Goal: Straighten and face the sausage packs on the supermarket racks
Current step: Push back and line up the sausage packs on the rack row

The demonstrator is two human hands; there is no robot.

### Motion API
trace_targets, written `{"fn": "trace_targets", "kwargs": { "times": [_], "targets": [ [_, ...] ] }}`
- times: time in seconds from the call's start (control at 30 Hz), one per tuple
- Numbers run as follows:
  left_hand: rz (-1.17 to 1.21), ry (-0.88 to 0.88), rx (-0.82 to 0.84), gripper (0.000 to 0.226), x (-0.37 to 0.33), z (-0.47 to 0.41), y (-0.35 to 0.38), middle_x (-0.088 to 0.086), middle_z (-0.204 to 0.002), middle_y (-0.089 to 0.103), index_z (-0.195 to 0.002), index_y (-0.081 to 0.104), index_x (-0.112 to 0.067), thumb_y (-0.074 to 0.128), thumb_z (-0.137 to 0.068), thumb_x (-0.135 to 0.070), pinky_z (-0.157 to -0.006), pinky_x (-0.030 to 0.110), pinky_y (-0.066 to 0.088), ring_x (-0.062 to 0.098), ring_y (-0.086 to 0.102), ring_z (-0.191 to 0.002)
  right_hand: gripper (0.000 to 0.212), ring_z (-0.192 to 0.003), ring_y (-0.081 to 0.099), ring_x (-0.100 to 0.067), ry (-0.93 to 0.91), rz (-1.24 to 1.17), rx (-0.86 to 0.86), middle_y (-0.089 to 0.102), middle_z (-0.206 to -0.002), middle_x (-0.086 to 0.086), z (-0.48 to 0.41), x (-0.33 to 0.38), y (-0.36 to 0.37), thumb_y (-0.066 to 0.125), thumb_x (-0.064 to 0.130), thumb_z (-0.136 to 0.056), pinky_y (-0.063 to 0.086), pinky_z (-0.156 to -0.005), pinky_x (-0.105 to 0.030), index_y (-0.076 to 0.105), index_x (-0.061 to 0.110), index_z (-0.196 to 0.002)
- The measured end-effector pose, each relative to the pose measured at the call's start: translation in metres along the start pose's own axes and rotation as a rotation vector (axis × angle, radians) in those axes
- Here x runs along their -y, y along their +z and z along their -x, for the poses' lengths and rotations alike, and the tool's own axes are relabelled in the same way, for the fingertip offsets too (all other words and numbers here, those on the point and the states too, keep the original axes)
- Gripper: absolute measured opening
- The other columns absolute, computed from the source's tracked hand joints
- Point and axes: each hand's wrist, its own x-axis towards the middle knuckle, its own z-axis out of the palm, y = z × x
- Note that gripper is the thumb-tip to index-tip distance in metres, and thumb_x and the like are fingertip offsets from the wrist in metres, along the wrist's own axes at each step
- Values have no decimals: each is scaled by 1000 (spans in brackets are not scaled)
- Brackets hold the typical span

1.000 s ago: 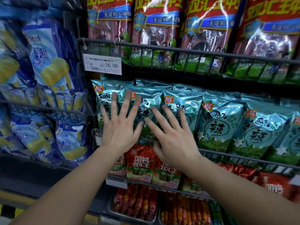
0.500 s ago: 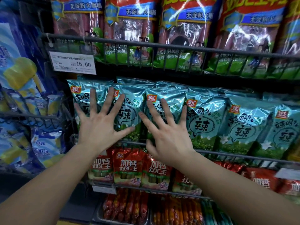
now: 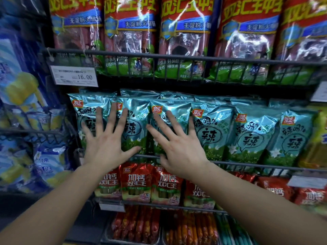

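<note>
The black wire rack (image 3: 123,54) fills my view, tier above tier. On its middle tier stands the row of teal foil sausage packs (image 3: 252,137), tucked behind the thin front rail (image 3: 247,164). They sit below the tall red-and-clear sausage bags (image 3: 187,41) and above the small red foil packs (image 3: 136,183).

Each teal pack has its long axis vertical, logo end up and printed face toward me. The right-hand ones look slightly tilted, though the wide lens may cause that.

My left hand (image 3: 108,145) lies flat over the two leftmost teal packs, fingers straight and spread, its grip slack and holding nothing. My right hand (image 3: 180,149) does the same over the third pack. I cannot tell whether the palms press or only hover.

I read the step as patting the faces flush. I'd push evenly with flat palms, low enough that the packs seat against the rail rather than tip back, then work rightward. The white price tag (image 3: 74,76) hangs up on the left.
</note>
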Motion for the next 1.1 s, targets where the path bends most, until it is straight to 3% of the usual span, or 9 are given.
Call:
{"fn": "trace_targets", "kwargs": {
  "times": [0.17,0.27,0.43,0.7,0.93,1.1],
  "targets": [
    [41,24,-41,101,-16,19,-3,4,-164,-16,-156,-8,-29,28,-78,-81,-113,70,12,32,-13,-150,79,-152,-4,-29,11,-17,-55,4,-166,-6,25,-8,-2,54,40,-89,15,-118,-62,17,25,-157],
    [63,90,-77,95,-30,22,-9,7,-165,-6,-157,0,-27,31,-82,-75,-116,64,11,30,-7,-151,77,-152,10,-31,55,18,-109,19,-164,-9,43,-18,-6,56,40,-86,17,-118,-60,26,22,-155],
    [89,247,-124,88,-68,18,-21,9,-164,8,-157,11,-23,41,-86,-66,-118,60,11,31,0,-151,77,-151,15,-33,240,69,-164,26,-161,-11,72,-39,-10,58,43,-85,16,-118,-61,32,18,-153],
    [124,486,-130,85,-146,10,-33,5,-165,6,-156,14,-22,54,-88,-54,-119,57,14,29,-2,-151,77,-143,25,-40,470,40,-288,30,-152,-18,123,-79,3,56,41,-82,20,-116,-62,35,13,-150],
    [130,584,-136,92,-207,-8,-28,7,-165,-5,-157,8,-11,60,-87,-43,-122,49,10,26,-9,-151,83,-152,4,-35,483,57,-206,7,-165,-11,138,-101,16,43,51,-89,15,-119,-60,14,15,-158],
    [68,540,-110,100,-214,-15,-19,7,-163,-16,-156,-2,-9,52,-87,-56,-119,58,6,31,-16,-149,85,-151,-6,-35,462,58,-189,-6,-166,-8,127,-107,22,40,56,-94,11,-120,-57,1,17,-158]
  ]
}}
